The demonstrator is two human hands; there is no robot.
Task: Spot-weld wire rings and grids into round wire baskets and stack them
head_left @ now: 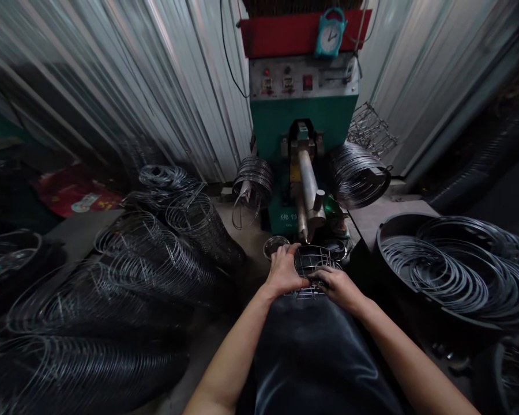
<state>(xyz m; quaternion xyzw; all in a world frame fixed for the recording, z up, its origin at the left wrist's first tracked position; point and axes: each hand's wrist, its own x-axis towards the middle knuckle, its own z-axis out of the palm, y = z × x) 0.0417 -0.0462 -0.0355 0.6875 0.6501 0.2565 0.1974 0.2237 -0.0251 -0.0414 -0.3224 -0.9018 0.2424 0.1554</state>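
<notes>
A round wire basket (315,257) of thin metal rods is held above the dark apron (315,357) on my lap. My left hand (282,270) is closed on its left side, with orange bands around the thumb and a finger. On its near right side my right hand (335,283) is closed, fingertips dark and close to the left thumb. Just beyond the basket are the metal arms (309,184) of a green machine (263,115) that looks like a spot welder. The basket's far edge lies close to the lower arm's tip; whether they touch, I cannot tell.
Stacks of wire rings (155,259) fill the left floor. Bundles of wire rings hang left (253,176) and right (358,173) of the machine. A black tub (383,230) at right holds loose rings. A blue clock (331,36) is on the machine; corrugated metal walls (164,69) stand behind.
</notes>
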